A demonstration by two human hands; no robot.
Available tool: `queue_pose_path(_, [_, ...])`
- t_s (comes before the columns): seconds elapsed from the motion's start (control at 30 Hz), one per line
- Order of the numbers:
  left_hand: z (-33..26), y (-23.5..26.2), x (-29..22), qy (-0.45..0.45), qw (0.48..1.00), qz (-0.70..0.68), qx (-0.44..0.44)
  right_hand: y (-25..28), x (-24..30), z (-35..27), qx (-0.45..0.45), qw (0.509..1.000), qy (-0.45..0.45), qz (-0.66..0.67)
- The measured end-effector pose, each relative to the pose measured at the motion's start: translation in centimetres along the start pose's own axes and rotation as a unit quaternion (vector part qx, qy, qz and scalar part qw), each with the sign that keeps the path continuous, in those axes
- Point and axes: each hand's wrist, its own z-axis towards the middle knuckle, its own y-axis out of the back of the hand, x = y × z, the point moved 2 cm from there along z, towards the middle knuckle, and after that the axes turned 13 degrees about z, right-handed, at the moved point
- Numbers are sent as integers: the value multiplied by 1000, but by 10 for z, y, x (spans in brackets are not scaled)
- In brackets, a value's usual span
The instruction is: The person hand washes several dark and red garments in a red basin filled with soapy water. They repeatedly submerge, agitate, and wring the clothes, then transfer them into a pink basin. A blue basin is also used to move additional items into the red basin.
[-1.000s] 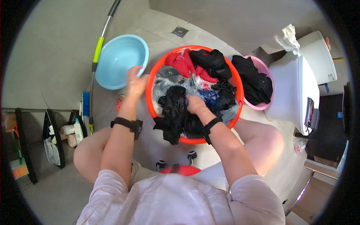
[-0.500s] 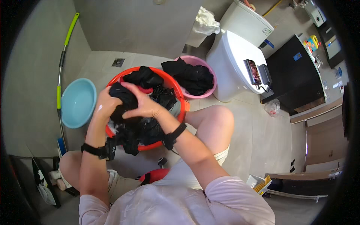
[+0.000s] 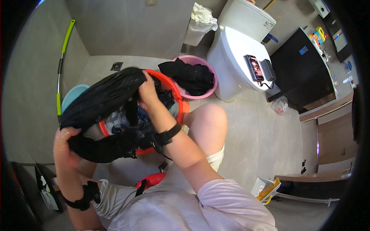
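Observation:
A wet black garment point(image 3: 104, 98) is stretched between my hands over the red tub point(image 3: 174, 82), with part of its cloth drooping across the near rim. My left hand point(image 3: 66, 148) grips its lower left end, out past the tub's edge. At the far side, my right hand point(image 3: 148, 91) has its fingers closed on the other end. Below the garment, dark wet clothes point(image 3: 115, 121) show in sudsy water; the stretched cloth hides the tub's left part. Beyond the tub, black clothing point(image 3: 192, 79) lies heaped in a pink basin point(image 3: 212, 86).
A light blue basin point(image 3: 77, 92) stands at the left, partly covered by the garment. A green-and-silver pole point(image 3: 59, 73) leans along the left wall. On the right are a toilet point(image 3: 235, 50) with a phone point(image 3: 253, 67) on its lid, and a black cabinet point(image 3: 298, 73).
My hands have moved apart, the left toward me and leftward. The black garment, bunched between them before, is now spread out long and covers much of the tub and blue basin.

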Motion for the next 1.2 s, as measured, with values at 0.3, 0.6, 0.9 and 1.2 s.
queue_pose_path(0.3, [99, -42, 149, 139, 960, -211, 118, 65, -30, 6, -224, 864, -22, -451])
queue_pose_path(0.6, [169, -60, 299, 76, 883, 462, -31, 145, -140, -69, 104, 422, -343, -833])
queue_pose_path(0.9, [206, -56, 338, 179, 907, 379, 34, 223, -182, -26, 229, 320, -438, -809])
queue_pose_path(1.2, [204, -52, 346, 163, 983, 70, 46, 189, -165, 22, 58, 556, -291, -777])
